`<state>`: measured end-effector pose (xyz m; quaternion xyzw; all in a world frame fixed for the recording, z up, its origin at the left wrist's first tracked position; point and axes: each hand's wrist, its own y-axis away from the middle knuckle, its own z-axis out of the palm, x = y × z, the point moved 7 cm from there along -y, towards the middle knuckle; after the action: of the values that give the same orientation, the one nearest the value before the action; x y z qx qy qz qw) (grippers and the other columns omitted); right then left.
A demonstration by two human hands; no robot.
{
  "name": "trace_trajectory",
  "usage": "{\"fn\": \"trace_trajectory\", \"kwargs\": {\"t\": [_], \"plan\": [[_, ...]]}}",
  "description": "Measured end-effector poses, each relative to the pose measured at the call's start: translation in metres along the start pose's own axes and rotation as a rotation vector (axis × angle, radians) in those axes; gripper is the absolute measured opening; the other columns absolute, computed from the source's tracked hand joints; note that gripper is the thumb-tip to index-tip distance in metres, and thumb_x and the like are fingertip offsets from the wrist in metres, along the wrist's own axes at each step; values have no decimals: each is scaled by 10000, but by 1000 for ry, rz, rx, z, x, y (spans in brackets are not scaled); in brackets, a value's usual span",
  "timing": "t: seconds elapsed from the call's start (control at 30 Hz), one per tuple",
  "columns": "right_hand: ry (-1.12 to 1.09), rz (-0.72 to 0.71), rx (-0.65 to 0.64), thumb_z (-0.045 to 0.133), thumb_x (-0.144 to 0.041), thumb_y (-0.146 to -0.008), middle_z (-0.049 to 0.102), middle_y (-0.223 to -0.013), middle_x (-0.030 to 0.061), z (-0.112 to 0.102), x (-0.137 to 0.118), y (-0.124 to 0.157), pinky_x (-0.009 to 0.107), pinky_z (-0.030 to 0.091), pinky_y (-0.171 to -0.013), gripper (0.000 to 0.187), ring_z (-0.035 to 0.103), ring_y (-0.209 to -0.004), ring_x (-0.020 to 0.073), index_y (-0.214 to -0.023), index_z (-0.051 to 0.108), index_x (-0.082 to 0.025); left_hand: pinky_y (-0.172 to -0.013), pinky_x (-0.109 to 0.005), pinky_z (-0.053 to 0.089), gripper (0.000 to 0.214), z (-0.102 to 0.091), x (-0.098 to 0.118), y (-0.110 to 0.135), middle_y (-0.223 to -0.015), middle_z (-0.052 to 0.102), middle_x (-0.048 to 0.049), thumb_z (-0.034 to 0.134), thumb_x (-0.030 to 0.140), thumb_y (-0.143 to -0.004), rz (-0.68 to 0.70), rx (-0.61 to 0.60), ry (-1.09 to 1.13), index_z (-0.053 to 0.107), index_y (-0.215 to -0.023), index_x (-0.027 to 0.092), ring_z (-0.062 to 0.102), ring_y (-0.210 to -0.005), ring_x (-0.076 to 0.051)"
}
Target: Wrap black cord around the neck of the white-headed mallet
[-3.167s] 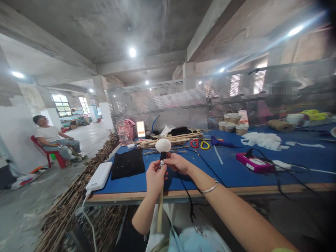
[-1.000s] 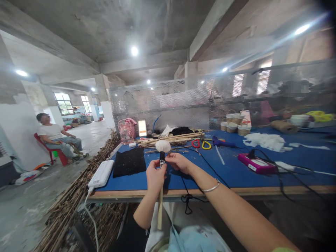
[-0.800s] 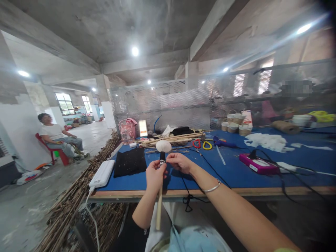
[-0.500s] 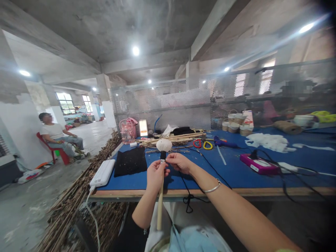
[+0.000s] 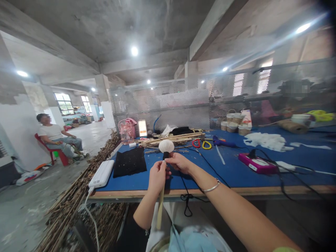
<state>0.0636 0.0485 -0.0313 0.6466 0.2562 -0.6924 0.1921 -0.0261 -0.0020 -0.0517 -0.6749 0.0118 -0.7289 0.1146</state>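
Item: stick (image 5: pixel 160 211), pale, topped by a white rounded head (image 5: pixel 166 146) with black wrapping (image 5: pixel 166 156) directly beneath. Location: upright but slanting slightly, held before me over the front edge of the blue table (image 5: pixel 133 182), its lower end hanging below that edge.

Item: my left hand (image 5: pixel 156 175). Closed around the stick just under the wrapping, thumb uppermost, fingers curled behind. The forearm rises steeply from below, elbow bent.

Item: my right hand (image 5: pixel 180 163). Level with the wrapping, palm turned inward, thumb and fingers drawn narrowly together at its right side, close to my left thumb. Whether they grip it, I cannot tell. The forearm reaches in diagonally from the lower right; one silver bangle (image 5: pixel 211 186) at the wrist.

Surroundings: black cloth (image 5: pixel 130 162), lying flat, left of my hands; white power bank (image 5: pixel 102 174), beyond the cloth at the table's left corner; loose sticks (image 5: pixel 181 138), heaped behind the white head; black cord (image 5: pixel 187 198), looped over the front edge, below my right hand.
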Motion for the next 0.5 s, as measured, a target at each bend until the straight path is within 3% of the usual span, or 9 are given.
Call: {"fn": "trace_trajectory", "kwargs": {"t": [0.1,0.2,0.3,0.5], "plan": [[21,10,-6,685,-341,-638,352,-440,-104,0,1,0,200,67,-310,305,178,-325,17,-745,459,-167,-443,-191,434,392,-6,7,3,-823,603,-47,619,389,-703,147,83,-118,523,-1007,162,574,-568,-105],[37,20,-4,688,-343,-634,359,-446,-101,1,2,-1,202,64,-316,307,183,-328,16,-744,464,-164,-454,-179,425,350,-7,12,5,-796,605,-32,669,286,-653,215,109,-177,544,-951,153,526,-532,-76],[38,19,8,692,-348,-629,303,-408,-116,0,2,-1,200,66,-320,311,171,-324,18,-714,453,-168,-418,-181,414,254,-8,10,5,-721,607,-22,639,246,-670,152,116,-134,545,-883,143,513,-494,-79],[5,11,52,713,-385,-602,348,-396,-113,-4,5,-5,190,73,-321,342,193,-310,16,-716,481,-162,-420,-177,431,207,-9,7,3,-672,630,-28,593,273,-725,47,108,52,529,-868,137,566,-489,-88]]}}
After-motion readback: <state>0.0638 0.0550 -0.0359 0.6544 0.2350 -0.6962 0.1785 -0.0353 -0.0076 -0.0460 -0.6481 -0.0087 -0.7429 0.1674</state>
